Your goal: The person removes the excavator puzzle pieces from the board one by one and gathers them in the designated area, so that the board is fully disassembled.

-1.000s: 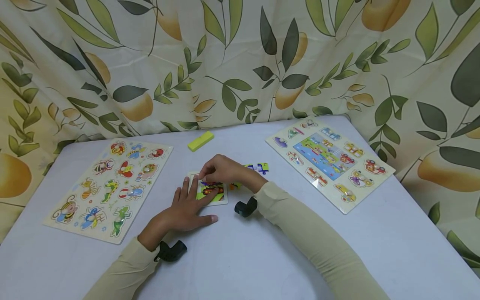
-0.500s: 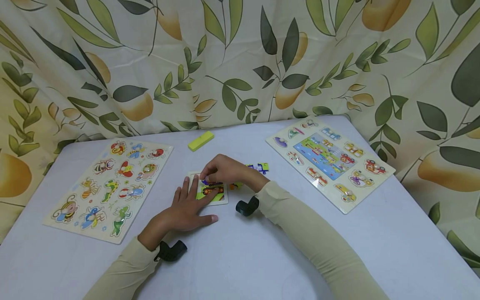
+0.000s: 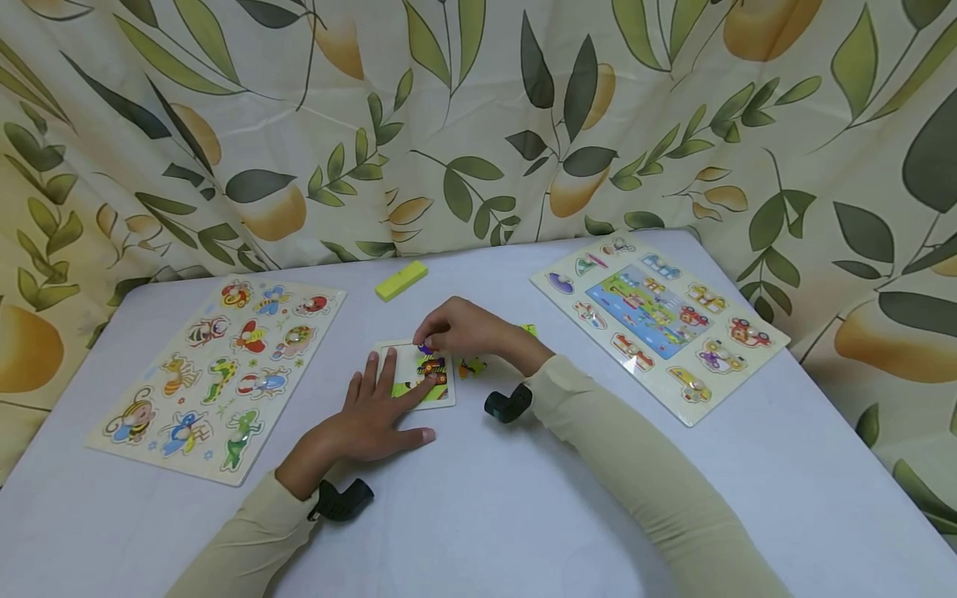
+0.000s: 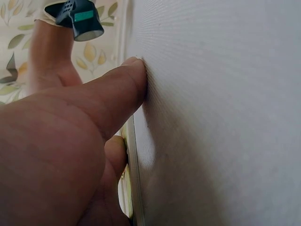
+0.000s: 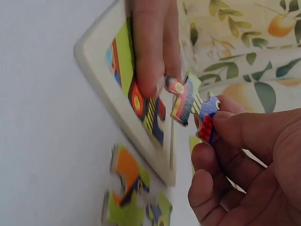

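A small jigsaw board (image 3: 402,365) with a pale rim lies at the middle of the table, partly covered by my left hand (image 3: 372,422). That hand is spread, its fingers resting on the board's left and lower part and its thumb on the cloth. My right hand (image 3: 465,325) is above the board's upper right corner. Between thumb and fingers it pinches a jigsaw piece (image 5: 207,115) printed blue, red and yellow, tilted and raised off the board. Whether this is one piece or two joined, I cannot tell. Pieces with a dark and orange vehicle print (image 5: 149,115) lie in the board.
Loose jigsaw pieces (image 3: 471,367) lie right of the board, some hidden under the right hand. A yellow-green block (image 3: 401,281) lies behind. An insect puzzle board (image 3: 217,374) is at left, a vehicle puzzle board (image 3: 658,324) at right. A leaf-patterned curtain (image 3: 478,124) hangs behind.
My right hand has moved right and slightly back, with the jigsaw piece in its fingers. More pale bare board shows at the upper left. My left hand has stayed put.
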Demonstrator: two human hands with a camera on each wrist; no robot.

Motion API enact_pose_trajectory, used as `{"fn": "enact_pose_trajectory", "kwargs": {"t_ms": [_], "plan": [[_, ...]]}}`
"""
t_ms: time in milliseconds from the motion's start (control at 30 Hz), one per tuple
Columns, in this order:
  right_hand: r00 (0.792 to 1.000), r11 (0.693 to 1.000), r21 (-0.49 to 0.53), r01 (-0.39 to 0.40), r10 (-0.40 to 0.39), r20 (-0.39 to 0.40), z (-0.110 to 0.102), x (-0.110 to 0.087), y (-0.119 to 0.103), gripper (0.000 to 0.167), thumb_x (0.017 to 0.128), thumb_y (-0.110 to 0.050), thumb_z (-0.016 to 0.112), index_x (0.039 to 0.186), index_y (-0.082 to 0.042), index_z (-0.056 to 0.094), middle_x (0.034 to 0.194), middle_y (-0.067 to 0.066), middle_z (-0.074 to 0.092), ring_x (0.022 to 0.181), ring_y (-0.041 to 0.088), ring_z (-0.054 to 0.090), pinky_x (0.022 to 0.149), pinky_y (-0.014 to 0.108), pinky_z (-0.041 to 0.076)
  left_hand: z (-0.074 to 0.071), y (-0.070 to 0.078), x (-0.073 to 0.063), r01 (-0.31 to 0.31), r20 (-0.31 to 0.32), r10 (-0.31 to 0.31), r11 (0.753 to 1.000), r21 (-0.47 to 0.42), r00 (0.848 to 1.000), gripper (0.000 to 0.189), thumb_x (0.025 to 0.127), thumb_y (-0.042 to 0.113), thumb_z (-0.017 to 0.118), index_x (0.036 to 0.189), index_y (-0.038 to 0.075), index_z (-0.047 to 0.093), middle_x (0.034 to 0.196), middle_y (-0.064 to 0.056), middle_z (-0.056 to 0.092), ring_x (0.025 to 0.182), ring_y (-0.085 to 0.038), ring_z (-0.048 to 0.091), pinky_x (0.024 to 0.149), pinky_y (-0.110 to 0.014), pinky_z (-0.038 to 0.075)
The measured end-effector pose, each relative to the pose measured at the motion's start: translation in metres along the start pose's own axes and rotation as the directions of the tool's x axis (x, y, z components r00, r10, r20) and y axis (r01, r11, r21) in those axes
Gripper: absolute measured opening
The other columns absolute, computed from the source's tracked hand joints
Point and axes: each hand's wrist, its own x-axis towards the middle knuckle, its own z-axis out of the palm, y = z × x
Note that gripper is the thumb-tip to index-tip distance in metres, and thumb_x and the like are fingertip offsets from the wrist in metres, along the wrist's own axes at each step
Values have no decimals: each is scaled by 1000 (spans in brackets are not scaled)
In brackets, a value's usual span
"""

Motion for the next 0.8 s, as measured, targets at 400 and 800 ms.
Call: {"fn": "enact_pose_trajectory", "kwargs": {"t_ms": [400,800], "plan": [[1000,999,31,-22,22,16,-18,-14,11,21,97,0,55,110,-1,72,98,4,70,84,14,58,78,26,48,1,-1,0,4,-2,-4,1000,7,1000,76,91,57,57,155,28,27,157,-25,-17,139,-45,-26,107,-65,-7],[997,997,42,-63,61,39,-30,-27,23,20,94,1,59,108,-2,73,99,3,71,86,16,61,80,28,50,-1,0,0,-2,-2,2,1000,5,1000,75,92,54,57,155,27,27,157,-26,-17,139,-46,-25,107,-65,-7]]}}
